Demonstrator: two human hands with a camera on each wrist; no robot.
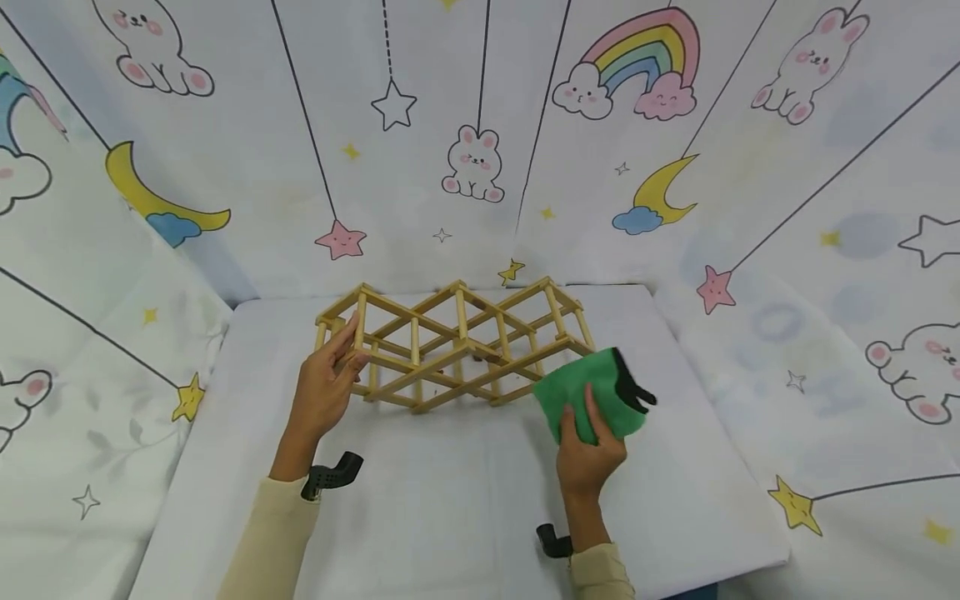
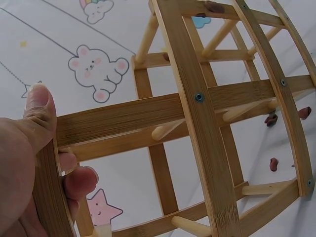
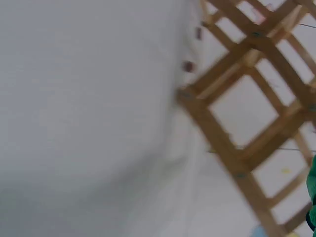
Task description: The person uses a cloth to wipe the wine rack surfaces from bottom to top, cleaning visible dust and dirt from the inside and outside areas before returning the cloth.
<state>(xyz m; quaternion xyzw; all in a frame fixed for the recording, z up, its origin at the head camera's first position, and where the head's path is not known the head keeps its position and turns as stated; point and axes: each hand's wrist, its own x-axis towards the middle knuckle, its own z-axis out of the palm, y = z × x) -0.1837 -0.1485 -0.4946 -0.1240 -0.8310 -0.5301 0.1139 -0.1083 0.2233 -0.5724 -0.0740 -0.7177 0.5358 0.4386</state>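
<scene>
A folding wooden lattice rack (image 1: 461, 343), made of crossed slats and round dowels, spans the middle of the white table. My left hand (image 1: 324, 379) grips its left end; in the left wrist view the thumb (image 2: 39, 106) lies on one side of an end slat and the fingers curl round the other. My right hand (image 1: 588, 454) holds a green cloth (image 1: 581, 383) with a black edge at the rack's right end. Whether the cloth touches the wood cannot be told. In the right wrist view only a sliver of the cloth (image 3: 312, 185) shows.
Several small reddish-brown bits (image 2: 274, 164) show through the rack's openings. White cloth covers the table (image 1: 450, 517). Behind it hangs a backdrop (image 1: 420, 183) printed with bears, stars and moons. A small black device (image 1: 333, 475) is worn on the left wrist, another (image 1: 553, 542) on the right.
</scene>
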